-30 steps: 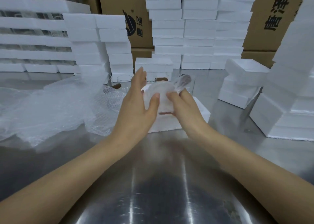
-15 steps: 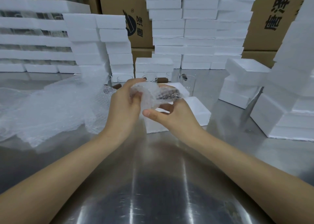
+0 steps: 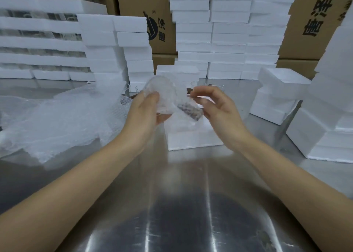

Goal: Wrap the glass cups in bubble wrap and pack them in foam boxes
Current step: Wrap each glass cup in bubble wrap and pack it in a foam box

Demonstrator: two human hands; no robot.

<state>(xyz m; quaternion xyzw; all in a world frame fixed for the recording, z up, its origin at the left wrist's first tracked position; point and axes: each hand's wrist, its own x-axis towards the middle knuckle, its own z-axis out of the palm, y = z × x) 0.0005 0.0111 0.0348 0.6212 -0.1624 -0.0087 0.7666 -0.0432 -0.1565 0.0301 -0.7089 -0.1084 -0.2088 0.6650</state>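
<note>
Trouble could start with the wrapped cup (image 3: 165, 95), because it is up in the air over the table (image 3: 181, 204) and not in a box yet. From the head view, the left hand (image 3: 145, 114) has its fingers and thumb curled round the fat end of the bundle. The right hand (image 3: 216, 106) is curled at the dark end that pokes out; it is too blurry for me to tell if it really pinches there. I think the wrap could slip open at that dark end, since it looks loose. Then the glass could slide out and hit the hard metal. A loose wrap might also not fit snugly in the foam box (image 3: 191, 139), which sits open right under the hands. Now the count: two hands, close to each other but not touching. One wrapped cup. One open foam box below it. One big messy heap of bubble wrap (image 3: 57, 121) on the left. Behind the hands I can make out at least two bare glass cups (image 3: 140, 88), though they are faint. The stacks of foam boxes (image 3: 229, 31) are too many to count. A few cardboard boxes (image 3: 313, 18) stand at the back.
</note>
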